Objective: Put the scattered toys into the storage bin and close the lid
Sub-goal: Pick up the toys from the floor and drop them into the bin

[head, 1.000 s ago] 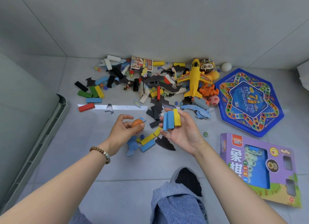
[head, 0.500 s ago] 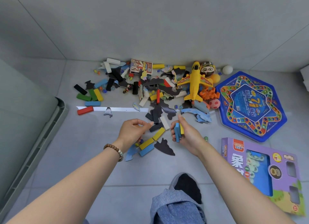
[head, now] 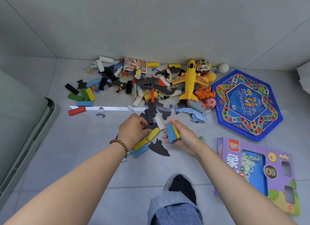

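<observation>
Scattered toys lie in a pile against the wall: coloured wooden blocks, black puzzle pieces, marbles and a yellow toy plane (head: 189, 84). The grey-green storage bin (head: 48, 119) stands at the left edge, with only its side and rim in view. My left hand (head: 133, 130), with a bead bracelet at the wrist, lies palm down with curled fingers, its fingertips pinching a black block (head: 149, 117); its palm is hidden. Just below it lie two yellow blocks (head: 153, 134) and a blue one (head: 140, 151). My right hand (head: 183, 138) grips a stack of blue and yellow blocks (head: 172, 132).
A blue hexagonal game board (head: 246, 104) lies at the right, and a purple game box (head: 255, 172) sits nearer to me. My sock and jeans leg (head: 181, 189) are at the bottom centre. A red block (head: 76, 110) lies near the bin.
Both hands have dropped from in front of me to the floor pile. The orange ball seen in my left hand is out of sight. My right hand has turned its blocks on edge.
</observation>
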### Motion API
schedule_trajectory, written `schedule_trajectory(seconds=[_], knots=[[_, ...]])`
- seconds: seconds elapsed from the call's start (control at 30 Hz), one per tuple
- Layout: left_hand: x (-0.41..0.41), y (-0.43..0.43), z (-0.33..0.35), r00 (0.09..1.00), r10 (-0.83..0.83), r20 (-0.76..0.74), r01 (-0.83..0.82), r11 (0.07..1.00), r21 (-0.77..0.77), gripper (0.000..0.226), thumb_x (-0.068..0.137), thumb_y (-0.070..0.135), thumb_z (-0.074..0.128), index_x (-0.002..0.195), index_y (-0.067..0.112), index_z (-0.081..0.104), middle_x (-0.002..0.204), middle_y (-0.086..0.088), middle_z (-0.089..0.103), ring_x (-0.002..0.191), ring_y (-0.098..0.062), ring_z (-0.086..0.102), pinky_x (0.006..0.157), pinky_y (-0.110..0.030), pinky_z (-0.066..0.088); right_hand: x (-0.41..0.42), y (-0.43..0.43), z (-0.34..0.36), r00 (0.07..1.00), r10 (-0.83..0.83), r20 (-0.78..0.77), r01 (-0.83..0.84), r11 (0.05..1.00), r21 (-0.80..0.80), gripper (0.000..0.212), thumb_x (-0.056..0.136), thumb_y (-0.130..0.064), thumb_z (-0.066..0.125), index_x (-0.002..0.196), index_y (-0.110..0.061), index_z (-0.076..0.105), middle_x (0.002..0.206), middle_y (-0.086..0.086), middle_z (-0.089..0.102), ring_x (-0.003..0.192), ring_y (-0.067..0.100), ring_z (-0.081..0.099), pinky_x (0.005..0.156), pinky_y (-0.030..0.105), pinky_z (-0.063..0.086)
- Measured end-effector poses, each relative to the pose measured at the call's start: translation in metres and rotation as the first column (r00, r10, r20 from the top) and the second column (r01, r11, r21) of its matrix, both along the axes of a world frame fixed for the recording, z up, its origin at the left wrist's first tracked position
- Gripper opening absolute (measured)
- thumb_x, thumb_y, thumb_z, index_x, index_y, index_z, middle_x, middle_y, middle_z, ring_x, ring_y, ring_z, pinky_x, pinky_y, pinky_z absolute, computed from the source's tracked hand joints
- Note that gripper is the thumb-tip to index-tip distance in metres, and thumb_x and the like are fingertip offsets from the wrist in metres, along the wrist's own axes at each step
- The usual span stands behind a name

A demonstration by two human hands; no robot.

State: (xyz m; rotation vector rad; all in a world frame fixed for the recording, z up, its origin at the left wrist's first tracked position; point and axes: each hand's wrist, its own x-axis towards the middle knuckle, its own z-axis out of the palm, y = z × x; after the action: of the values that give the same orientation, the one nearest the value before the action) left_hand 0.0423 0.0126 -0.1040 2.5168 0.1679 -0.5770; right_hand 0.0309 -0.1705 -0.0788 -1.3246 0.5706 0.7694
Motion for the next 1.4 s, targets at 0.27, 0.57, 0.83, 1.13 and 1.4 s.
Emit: schedule_trajectory(seconds=[0.27,0.57,0.83,1.13,1.4], knots=[[-0.001,0.017,0.007,0.979,0.112,-0.170,-0.169,0.915,-0.367,0.023,0.086,0.029,0.066,0.104,0.016,0.060,0.095,-0.004,0.068,0.081,-0.018,0.063,0.071,-0.032,0.054,-0.002,-0.003,-0.005,0.999,0.001,0.054,0.008,0.986,-0.165,0.027,0.086,-0.030,0.066,0.073,-0.014,0.048,0.068,0.002,0.052,0.053,0.013,0.048,0.050,0.023,0.045],[-0.015,0.044,0.022,0.669,0.236,-0.704,-0.741,0.274,-0.613,0.036,0.094,0.014,0.055,0.129,0.017,0.051,0.083,-0.005,0.060,0.066,-0.011,0.061,0.054,-0.018,0.053,0.012,0.019,-0.015,0.971,0.098,0.217,0.020,0.874,-0.485,0.027,0.075,-0.031,0.077,0.092,-0.013,0.065,0.093,-0.003,0.061,0.072,0.010,0.056,0.056,0.019,0.043],[-0.015,0.054,0.030,0.649,0.184,-0.738,-0.758,0.227,-0.611,0.017,0.093,0.008,0.054,0.108,0.016,0.052,0.088,-0.002,0.074,0.066,-0.014,0.069,0.049,-0.021,0.055,0.023,0.035,-0.026,0.904,0.411,0.121,-0.131,0.532,-0.836,0.025,0.077,-0.038,0.073,0.088,-0.020,0.058,0.093,-0.007,0.054,0.084,0.013,0.052,0.067,0.026,0.038],[-0.021,0.054,0.027,0.775,0.167,-0.610,-0.587,0.548,-0.595,0.015,0.086,0.022,0.067,0.101,0.019,0.067,0.072,0.001,0.062,0.059,-0.008,0.065,0.051,-0.018,0.051,0.007,0.021,0.000,0.982,-0.160,0.101,0.158,0.987,0.027,0.022,0.092,-0.022,0.057,0.111,-0.013,0.061,0.105,0.004,0.071,0.041,0.008,0.032,0.041,0.017,0.028],[-0.030,0.051,0.016,0.835,0.120,-0.537,-0.412,0.784,-0.465,0.028,0.074,0.022,0.080,0.099,0.015,0.070,0.064,0.005,0.064,0.053,-0.013,0.061,0.046,-0.019,0.048,0.003,0.017,-0.005,0.988,0.123,0.098,-0.114,0.990,-0.089,0.008,0.085,-0.021,0.066,0.088,-0.017,0.059,0.086,0.002,0.067,0.042,0.009,0.034,0.042,0.017,0.031]])
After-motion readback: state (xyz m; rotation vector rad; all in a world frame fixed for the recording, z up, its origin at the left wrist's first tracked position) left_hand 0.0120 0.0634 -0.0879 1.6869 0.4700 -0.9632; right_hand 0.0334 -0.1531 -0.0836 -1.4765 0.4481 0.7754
